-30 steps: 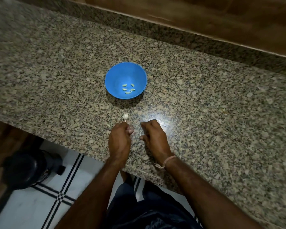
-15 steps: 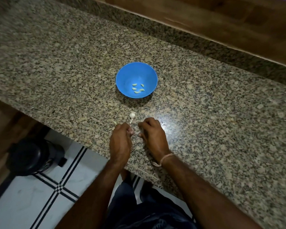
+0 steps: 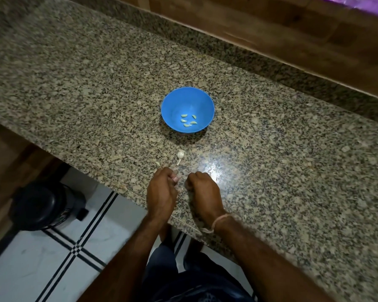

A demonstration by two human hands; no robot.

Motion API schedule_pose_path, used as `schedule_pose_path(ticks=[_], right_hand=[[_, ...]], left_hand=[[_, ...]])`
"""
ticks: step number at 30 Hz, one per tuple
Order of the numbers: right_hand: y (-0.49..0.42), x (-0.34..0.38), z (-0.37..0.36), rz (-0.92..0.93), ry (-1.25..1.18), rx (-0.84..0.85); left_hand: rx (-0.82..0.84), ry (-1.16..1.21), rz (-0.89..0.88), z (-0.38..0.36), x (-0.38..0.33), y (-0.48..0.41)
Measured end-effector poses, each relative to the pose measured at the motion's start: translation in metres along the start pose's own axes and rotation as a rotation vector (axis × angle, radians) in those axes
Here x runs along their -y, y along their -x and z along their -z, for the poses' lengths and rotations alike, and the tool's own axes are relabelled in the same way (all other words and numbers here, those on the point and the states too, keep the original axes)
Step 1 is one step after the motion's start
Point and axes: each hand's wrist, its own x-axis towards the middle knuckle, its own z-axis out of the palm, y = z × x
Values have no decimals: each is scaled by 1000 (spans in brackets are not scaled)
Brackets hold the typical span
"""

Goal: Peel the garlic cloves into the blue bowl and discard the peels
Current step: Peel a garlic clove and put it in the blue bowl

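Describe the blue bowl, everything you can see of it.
The blue bowl is round, smooth and plain, plastic by its look, with a thin rim. It stands upright on the speckled granite countertop, beyond the left hand and the right hand, neither touching it. Five small pale peeled cloves lie loose at its bottom.

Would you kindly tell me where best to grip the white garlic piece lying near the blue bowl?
Probably pinch the garlic piece across its round head, from above: it lies flat on the counter, and its thin stalk, pointing towards the person, looks flimsy.
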Motion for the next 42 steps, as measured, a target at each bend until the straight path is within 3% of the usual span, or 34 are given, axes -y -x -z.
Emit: schedule_pose_path(ticks=[4,6,12,20,28,42], right_hand=[[-13,21,0,-428,-729,126],[-24,37,-1,-557,-946,171],[-43,122,-25,-547,-1227,345],[-48,277,-143,-392,-1050,542],[-24,445,-259,-278,-951,661],[-35,599,-370,-184,-688,744]], left_hand=[[-41,53,38,18,7,2],[-79,94,43,33,13,2],[-230,191,111,94,60,4],[-471,249,285,225,202,33],[-572,278,442,359,355,80],[-680,346,599,459,473,89]])
